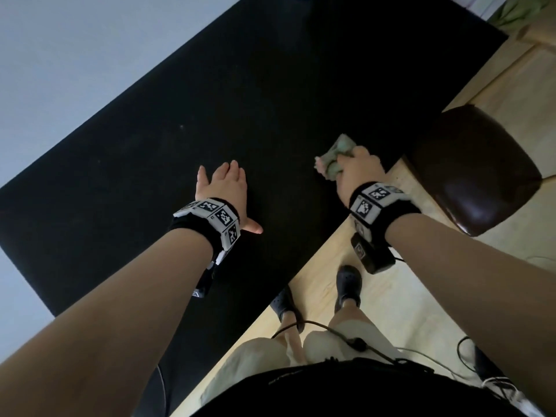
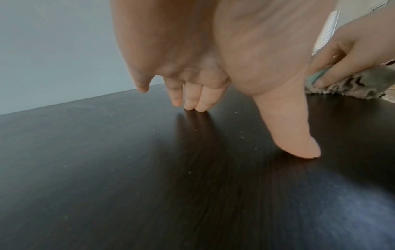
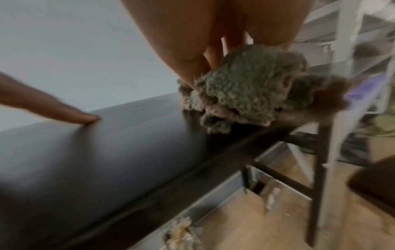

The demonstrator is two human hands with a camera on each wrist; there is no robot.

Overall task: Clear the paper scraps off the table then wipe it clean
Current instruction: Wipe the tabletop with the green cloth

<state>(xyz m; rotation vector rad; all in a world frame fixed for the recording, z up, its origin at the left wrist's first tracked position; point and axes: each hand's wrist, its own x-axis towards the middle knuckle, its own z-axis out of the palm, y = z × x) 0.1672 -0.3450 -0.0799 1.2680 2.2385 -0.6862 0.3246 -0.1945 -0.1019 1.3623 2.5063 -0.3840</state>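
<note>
The black table [image 1: 210,115] fills the head view, its top bare except for tiny pale specks [image 2: 153,129]. My right hand [image 1: 356,170] grips a bunched grey-green cloth [image 1: 332,158] near the table's right edge; the cloth [image 3: 245,94] rests on the surface there, and it shows at the far right of the left wrist view as the cloth [image 2: 352,84]. My left hand [image 1: 224,188] lies spread on the table, fingertips [image 2: 192,104] and thumb [image 2: 299,135] touching the top, holding nothing. Crumpled paper scraps [image 3: 181,233] lie on the floor below the table.
A dark brown padded stool [image 1: 475,167] stands at the table's right corner on the wooden floor [image 1: 391,296]. A grey wall [image 1: 75,55] runs behind the table. My feet in black shoes [image 1: 347,284] stand by the near edge. White shelving [image 3: 352,50] stands beyond.
</note>
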